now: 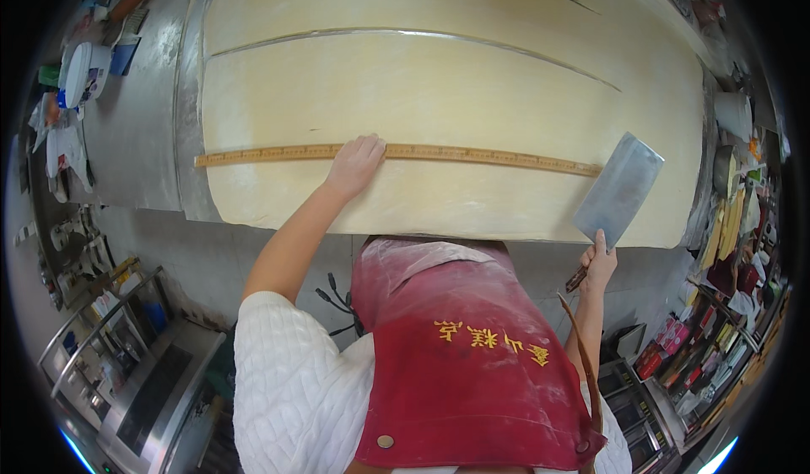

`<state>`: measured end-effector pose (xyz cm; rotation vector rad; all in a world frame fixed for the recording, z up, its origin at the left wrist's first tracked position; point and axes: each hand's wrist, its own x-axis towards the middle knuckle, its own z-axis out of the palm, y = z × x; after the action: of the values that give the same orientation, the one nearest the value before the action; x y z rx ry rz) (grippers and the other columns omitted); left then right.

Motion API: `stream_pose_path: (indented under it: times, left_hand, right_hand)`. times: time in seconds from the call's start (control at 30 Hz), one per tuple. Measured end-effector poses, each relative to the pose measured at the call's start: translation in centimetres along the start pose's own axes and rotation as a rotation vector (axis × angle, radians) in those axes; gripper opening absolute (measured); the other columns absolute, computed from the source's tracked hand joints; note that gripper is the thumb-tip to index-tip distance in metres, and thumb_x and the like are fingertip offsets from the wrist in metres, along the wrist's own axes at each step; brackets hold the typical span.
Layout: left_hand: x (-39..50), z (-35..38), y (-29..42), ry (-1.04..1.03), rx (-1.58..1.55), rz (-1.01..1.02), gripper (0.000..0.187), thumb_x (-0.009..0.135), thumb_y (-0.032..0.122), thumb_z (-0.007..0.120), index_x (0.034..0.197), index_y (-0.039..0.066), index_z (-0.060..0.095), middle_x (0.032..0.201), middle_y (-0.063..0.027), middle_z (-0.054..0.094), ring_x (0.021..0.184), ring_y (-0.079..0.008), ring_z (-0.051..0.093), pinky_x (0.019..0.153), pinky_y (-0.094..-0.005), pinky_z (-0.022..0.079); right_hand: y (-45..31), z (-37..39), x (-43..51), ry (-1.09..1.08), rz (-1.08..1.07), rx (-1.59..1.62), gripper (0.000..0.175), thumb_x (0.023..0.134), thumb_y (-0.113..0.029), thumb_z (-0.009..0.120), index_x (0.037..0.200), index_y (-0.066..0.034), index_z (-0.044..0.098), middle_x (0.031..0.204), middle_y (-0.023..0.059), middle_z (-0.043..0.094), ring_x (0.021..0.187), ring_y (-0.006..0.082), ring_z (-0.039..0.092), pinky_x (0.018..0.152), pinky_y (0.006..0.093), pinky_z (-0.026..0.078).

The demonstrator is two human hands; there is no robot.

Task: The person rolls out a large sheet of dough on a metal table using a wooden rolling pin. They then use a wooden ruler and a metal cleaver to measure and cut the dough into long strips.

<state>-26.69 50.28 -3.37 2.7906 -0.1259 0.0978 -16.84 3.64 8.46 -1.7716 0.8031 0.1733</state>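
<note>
A wide sheet of pale rolled dough [405, 94] covers the table before me. Across its near part lies a long wooden ruler [474, 154], running left to right. My left hand [357, 165] holds the ruler down near its middle, fingers over the far edge. In my right hand [598, 268] is a Chinese cleaver [620, 186], gripped by its dark handle. The broad blade is raised at the ruler's right end and hides part of the dough there. Farther off, long slits [405, 32] run across the sheet, with metal showing through. A short nick [315, 130] marks the dough beyond the ruler.
A metal worktop [136, 138] extends to the left, bearing a white plastic tub [87, 74] and bags. At the right edge stand a white bucket [733, 114] and a metal bowl [724, 170]. A flour-dusted red apron [468, 373] is close against the table's front edge.
</note>
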Motion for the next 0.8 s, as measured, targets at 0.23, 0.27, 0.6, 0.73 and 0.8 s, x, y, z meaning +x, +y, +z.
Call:
stream_pose_path:
  times: [0.23, 0.27, 0.6, 0.73, 0.8]
  left_hand:
    - [2.1, 0.1, -0.9, 0.117, 0.021, 0.064, 0.025, 0.075, 0.016, 0.062, 0.096, 0.006, 0.054, 0.093, -0.0073, 0.055, 0.086, -0.022, 0.055, 0.07, -0.0343, 0.047]
    - [2.3, 0.1, -1.0, 0.115, 0.015, 0.064, 0.024, 0.075, 0.016, 0.062, 0.096, 0.006, 0.054, 0.094, -0.0073, 0.055, 0.086, -0.022, 0.056, 0.07, -0.0343, 0.047]
    - [2.6, 0.8, -1.5, 0.029, -0.04, 0.041, 0.025, 0.075, 0.014, 0.063, 0.098, 0.006, 0.055, 0.096, -0.0098, 0.057, 0.087, -0.0259, 0.057, 0.074, -0.0381, 0.047]
    - [2.3, 1.7, -1.4, 0.049, 0.052, 0.007, 0.024, 0.077, 0.013, 0.061, 0.099, 0.007, 0.056, 0.099, -0.0107, 0.059, 0.089, -0.0269, 0.058, 0.075, -0.0379, 0.048]
    - [2.3, 2.1, -1.5, 0.125, 0.07, 0.047, 0.024, 0.077, 0.013, 0.061, 0.1, 0.006, 0.057, 0.102, -0.0108, 0.059, 0.089, -0.0266, 0.058, 0.076, -0.0367, 0.049]
  right_hand:
    - [0.0, 0.3, -0.5, 0.002, -0.012, -0.022, 0.02, 0.09, -0.022, 0.061, 0.083, -0.0091, 0.048, 0.057, -0.0055, 0.033, 0.044, 0.0045, 0.029, 0.039, 0.0216, 0.026]
    - [0.2, 0.2, -0.5, -0.002, -0.015, -0.019, 0.02, 0.09, -0.022, 0.061, 0.083, -0.0092, 0.048, 0.057, -0.0055, 0.033, 0.044, 0.0044, 0.03, 0.039, 0.0216, 0.026]
    - [1.3, -0.5, -0.9, 0.027, 0.022, 0.028, 0.017, 0.09, -0.018, 0.061, 0.087, -0.0079, 0.047, 0.056, -0.0049, 0.034, 0.043, 0.0046, 0.03, 0.037, 0.0215, 0.025]
    - [1.7, -1.1, -0.1, 0.032, 0.033, 0.073, 0.014, 0.091, -0.014, 0.058, 0.088, -0.0053, 0.047, 0.056, -0.0049, 0.035, 0.042, 0.0046, 0.032, 0.036, 0.021, 0.025]
    - [1.1, -1.0, 0.0, 0.024, 0.037, 0.137, 0.014, 0.09, -0.012, 0.059, 0.087, -0.0044, 0.047, 0.058, -0.0049, 0.037, 0.044, 0.0044, 0.033, 0.037, 0.0209, 0.026]
